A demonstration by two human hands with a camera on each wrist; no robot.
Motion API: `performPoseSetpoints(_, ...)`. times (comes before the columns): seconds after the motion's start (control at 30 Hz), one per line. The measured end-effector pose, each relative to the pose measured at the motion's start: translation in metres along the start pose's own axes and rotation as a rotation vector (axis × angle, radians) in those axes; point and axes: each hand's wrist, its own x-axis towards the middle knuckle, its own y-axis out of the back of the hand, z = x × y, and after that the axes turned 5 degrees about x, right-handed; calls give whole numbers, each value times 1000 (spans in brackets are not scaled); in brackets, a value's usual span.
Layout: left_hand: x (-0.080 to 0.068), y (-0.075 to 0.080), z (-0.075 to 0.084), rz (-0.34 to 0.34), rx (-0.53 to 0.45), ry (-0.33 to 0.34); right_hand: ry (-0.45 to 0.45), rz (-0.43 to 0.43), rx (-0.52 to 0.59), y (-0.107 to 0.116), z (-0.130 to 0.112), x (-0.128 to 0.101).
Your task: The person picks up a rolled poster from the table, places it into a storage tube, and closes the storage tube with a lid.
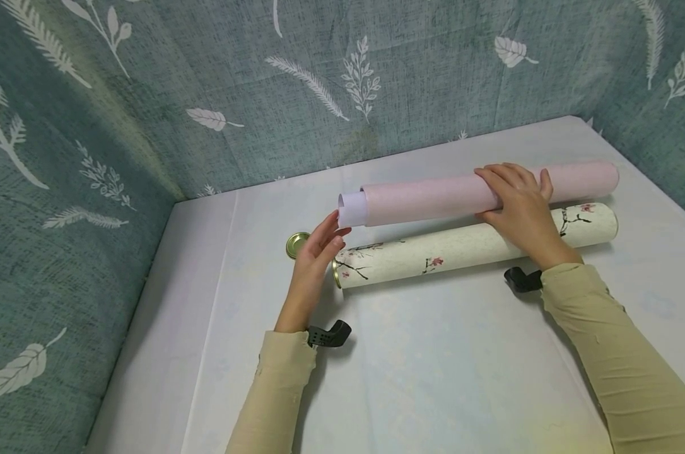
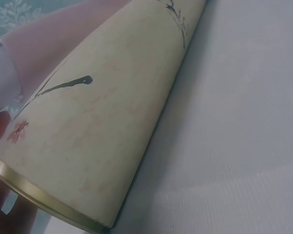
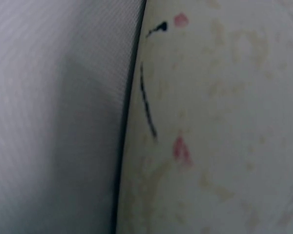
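Observation:
A pink paper roll point(image 1: 433, 195) lies on the white table, a white inner sheet point(image 1: 352, 209) sticking out of its left end. My right hand point(image 1: 518, 205) is curled over the roll near its right part and grips it. My left hand point(image 1: 320, 249) has straight fingers whose tips touch the white inner end. In front of the roll lies a cream tube with plum-blossom print point(image 1: 473, 246) point(image 2: 93, 126) point(image 3: 219, 126), with a gold rim at its open left end point(image 2: 34, 195). A gold lid point(image 1: 297, 244) rests on the table left of the tube.
The white tablecloth point(image 1: 433, 366) covers the table. Teal leaf-print fabric point(image 1: 149, 94) walls in the back and left sides, and more of it stands at the right edge. Black wrist-camera mounts point(image 1: 328, 334) sit on both sleeves.

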Motion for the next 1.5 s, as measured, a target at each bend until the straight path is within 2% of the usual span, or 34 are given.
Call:
performPoseSetpoints(0.23, 0, -2, 0, 1, 4, -7, 2, 1, 6, 0, 0, 0)
performPoseSetpoints(0.63, -1, -5, 2, -34, 90, -5, 3, 5, 5, 1, 0, 0)
performPoseSetpoints(0.97, 0, -8, 1, -13, 70, -14, 1, 3, 8, 0, 1, 0)
performPoseSetpoints(1.33, -1, -13, 6, -40, 279, -58, 3, 3, 10, 0, 1, 1)
performPoseSetpoints(1.5, 1, -16, 4, -55, 339, -122, 12, 2, 12, 1, 0, 1)
